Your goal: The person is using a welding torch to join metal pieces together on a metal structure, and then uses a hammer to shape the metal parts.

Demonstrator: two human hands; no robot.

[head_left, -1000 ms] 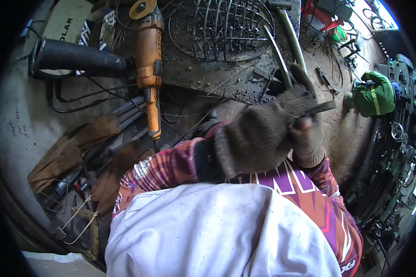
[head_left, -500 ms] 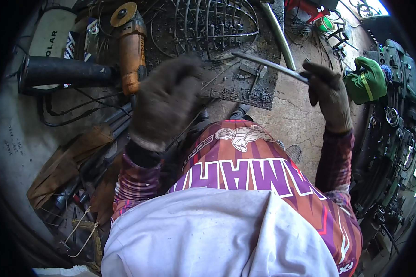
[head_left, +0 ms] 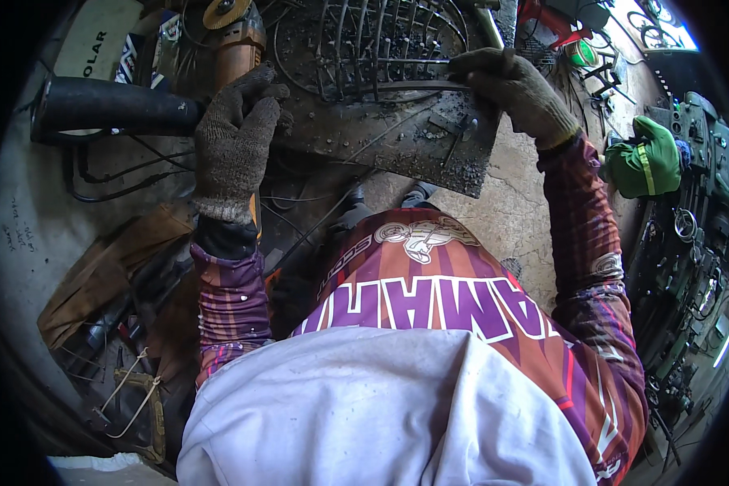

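Note:
Both my hands wear brown knit gloves. My left hand (head_left: 235, 146) lies over the body of an orange angle grinder (head_left: 239, 61), fingers curled about it; the glove hides most of its grip. The grinder's worn disc (head_left: 221, 13) shows beyond the hand. My right hand (head_left: 522, 93) reaches forward, closed on one end of a thin metal bar (head_left: 417, 85). That bar lies across the near edge of a curved grille of metal rods (head_left: 377, 49), which rests on a dark metal plate (head_left: 356, 134).
Metal scraps (head_left: 454, 138) and dark grit lie on the plate. A black cylinder (head_left: 121, 109) and a pale box (head_left: 97, 49) stand at left, above cables. At right are a green cloth item (head_left: 644, 162) and dark machinery (head_left: 680, 267). Brown cloth (head_left: 97, 271) lies lower left.
My left hand has moved left onto the grinder. My right hand has moved forward and left, bringing the metal bar down to the grille's near edge.

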